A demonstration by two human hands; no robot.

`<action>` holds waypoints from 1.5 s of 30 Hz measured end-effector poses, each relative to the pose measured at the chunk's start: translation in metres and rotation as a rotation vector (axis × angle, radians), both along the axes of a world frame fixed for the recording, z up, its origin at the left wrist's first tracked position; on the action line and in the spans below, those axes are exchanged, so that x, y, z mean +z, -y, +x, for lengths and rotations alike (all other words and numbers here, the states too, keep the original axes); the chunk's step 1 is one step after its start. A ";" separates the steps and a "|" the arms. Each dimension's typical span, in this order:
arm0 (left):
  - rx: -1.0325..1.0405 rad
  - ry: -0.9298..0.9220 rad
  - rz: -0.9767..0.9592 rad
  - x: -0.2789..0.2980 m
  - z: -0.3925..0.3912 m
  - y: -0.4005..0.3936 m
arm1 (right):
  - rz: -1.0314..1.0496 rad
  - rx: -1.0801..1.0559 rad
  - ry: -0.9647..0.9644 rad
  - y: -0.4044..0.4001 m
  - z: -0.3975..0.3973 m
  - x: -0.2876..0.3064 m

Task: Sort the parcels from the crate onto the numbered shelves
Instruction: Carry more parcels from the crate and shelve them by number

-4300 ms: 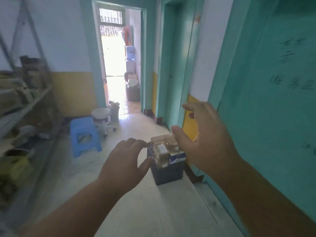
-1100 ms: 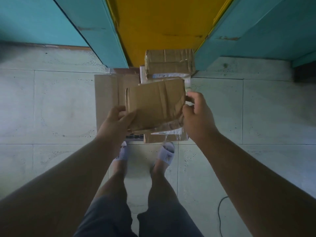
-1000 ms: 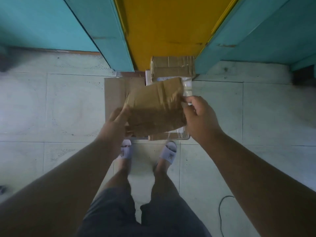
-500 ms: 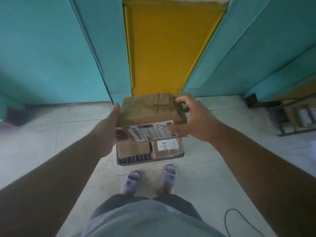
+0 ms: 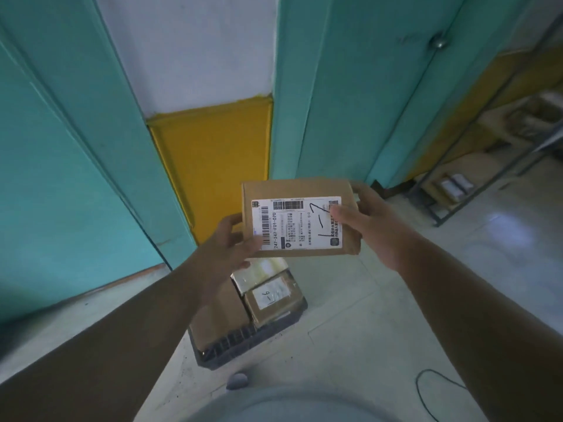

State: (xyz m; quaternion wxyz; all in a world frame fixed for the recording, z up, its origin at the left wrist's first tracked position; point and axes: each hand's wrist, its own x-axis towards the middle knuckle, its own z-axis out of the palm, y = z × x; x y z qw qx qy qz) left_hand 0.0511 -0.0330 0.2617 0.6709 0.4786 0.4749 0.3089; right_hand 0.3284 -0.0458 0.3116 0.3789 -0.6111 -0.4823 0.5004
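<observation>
Right now both hands are holding one cardboard parcel [image 5: 300, 219] up at chest level, label side facing the camera, probably so the handwritten shelf mark can be read before walking off. Left hand [image 5: 227, 243] is gripping the parcel's left edge, thumb lying over the label's lower corner, other fingers going behind the box. Right hand [image 5: 370, 222] is pinching the right edge, thumb pressing on the label [image 5: 297, 222], fingers curling around the back. The scrawl is looking like "1-7", though the thumb is covering part of it. Parcel is hanging above the crate [image 5: 248, 336], which is sitting on the floor against the yellow wall strip [image 5: 216, 162]. More parcels are lying in the crate; the top one [image 5: 274, 296] is showing a marked label, hard to read. Crate's left part is hiding behind the left forearm. Metal shelves [image 5: 487, 153] are showing far right, blurry and cut off, no numbers legible. A cable [image 5: 426, 388] is lying on the floor.
</observation>
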 end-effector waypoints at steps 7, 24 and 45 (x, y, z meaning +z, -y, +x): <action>-0.069 0.018 0.026 0.016 0.137 0.005 | -0.116 -0.064 0.010 0.060 0.126 0.018; -0.324 -0.111 0.253 0.025 0.471 -0.013 | 0.043 -0.436 -0.190 0.110 0.406 0.003; -0.826 -0.150 0.543 0.051 0.971 -0.073 | 0.119 -0.924 -0.104 0.155 0.772 -0.025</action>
